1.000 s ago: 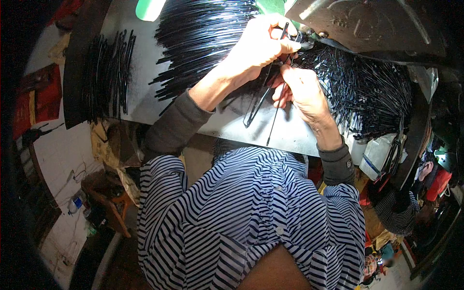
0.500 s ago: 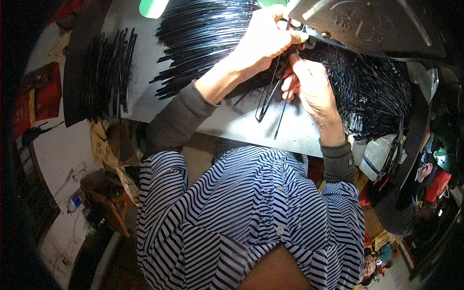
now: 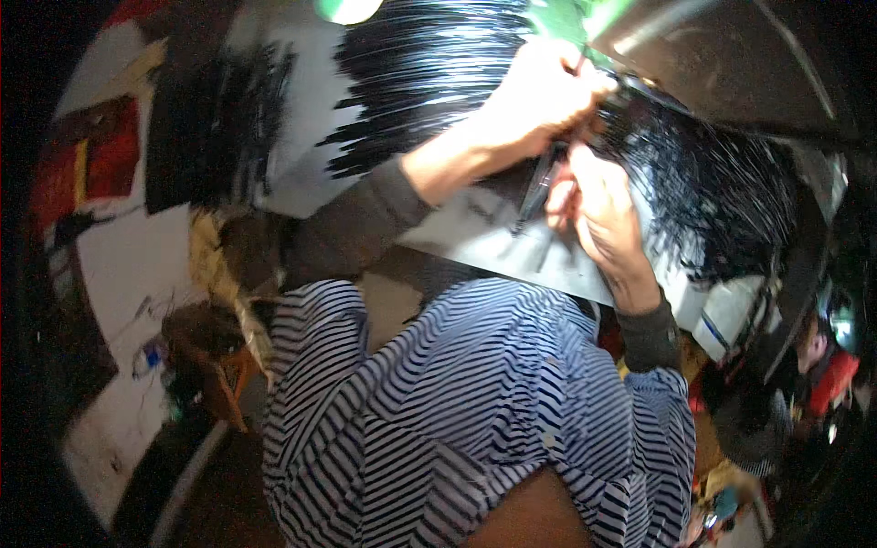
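Observation:
Near the top centre, my left hand (image 3: 548,96) is closed, its thumb and fingers pinched round thin black cables. Just below and to the right, my right hand (image 3: 603,205) has its fingers curled at the same cables; blur hides its exact grip. A dark length of black cable (image 3: 537,187) hangs between the hands over the pale metal tabletop (image 3: 493,239). Behind my left hand lies a thick spread of similar black cables (image 3: 420,82). Right of my right hand sits a tangled heap of them (image 3: 713,192).
A dark metal panel (image 3: 731,64) slopes over the upper right, beside a brightly lit green part (image 3: 562,18). A smaller bunch of black cables (image 3: 260,119) lies at the table's left. A white box (image 3: 726,315) stands below the heap.
The whole view has shifted, with things appearing further right and slightly lower. My hands have drawn a little apart, and the cables hanging between them look shorter and more blurred.

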Demonstrator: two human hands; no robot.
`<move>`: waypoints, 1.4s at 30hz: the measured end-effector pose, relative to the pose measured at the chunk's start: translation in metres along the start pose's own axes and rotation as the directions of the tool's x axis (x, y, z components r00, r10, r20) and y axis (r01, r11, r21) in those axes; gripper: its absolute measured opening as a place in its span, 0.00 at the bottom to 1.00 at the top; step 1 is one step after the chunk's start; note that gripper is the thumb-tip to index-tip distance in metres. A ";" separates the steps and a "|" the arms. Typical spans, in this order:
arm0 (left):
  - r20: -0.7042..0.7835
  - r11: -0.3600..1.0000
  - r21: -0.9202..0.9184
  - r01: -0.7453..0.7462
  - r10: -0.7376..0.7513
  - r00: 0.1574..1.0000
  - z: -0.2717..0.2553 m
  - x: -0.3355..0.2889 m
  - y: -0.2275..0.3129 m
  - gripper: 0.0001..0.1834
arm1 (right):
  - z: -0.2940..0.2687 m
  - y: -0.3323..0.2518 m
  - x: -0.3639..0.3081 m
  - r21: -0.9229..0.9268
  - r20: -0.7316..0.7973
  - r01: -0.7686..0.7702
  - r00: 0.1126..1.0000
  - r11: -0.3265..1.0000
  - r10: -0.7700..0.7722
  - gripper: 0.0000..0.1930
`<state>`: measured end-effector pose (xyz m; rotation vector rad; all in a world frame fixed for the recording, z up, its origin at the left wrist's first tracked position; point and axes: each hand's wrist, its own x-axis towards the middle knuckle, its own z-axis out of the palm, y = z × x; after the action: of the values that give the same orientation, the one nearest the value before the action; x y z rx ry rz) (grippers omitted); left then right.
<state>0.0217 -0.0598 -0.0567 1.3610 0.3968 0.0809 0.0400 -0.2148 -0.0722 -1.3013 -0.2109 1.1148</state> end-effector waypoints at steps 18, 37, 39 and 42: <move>-0.125 -0.231 0.904 0.359 0.661 0.740 -0.293 -0.115 -0.044 0.30 | 0.007 0.008 -0.033 -0.264 0.040 -0.003 0.999 0.965 0.014 0.16; 0.357 0.071 0.875 -0.479 0.571 0.739 -0.039 -0.065 -0.061 0.26 | -0.113 0.019 -0.128 -0.930 -0.178 0.079 0.758 0.360 -0.627 0.14; 0.373 0.068 0.869 -0.491 0.561 0.739 -0.041 -0.060 -0.057 0.25 | -0.119 0.024 -0.134 -0.950 -0.179 0.046 0.732 0.310 -0.657 0.15; 0.347 0.093 0.874 -0.477 0.569 0.746 -0.039 -0.058 -0.058 0.23 | -0.124 0.026 -0.137 -0.968 -0.168 0.007 0.723 0.250 -0.670 0.17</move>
<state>-0.0550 -0.0523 -0.1050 2.7067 -0.0993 0.6123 0.0422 -0.4019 -0.0739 -2.4289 -0.7693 -0.0254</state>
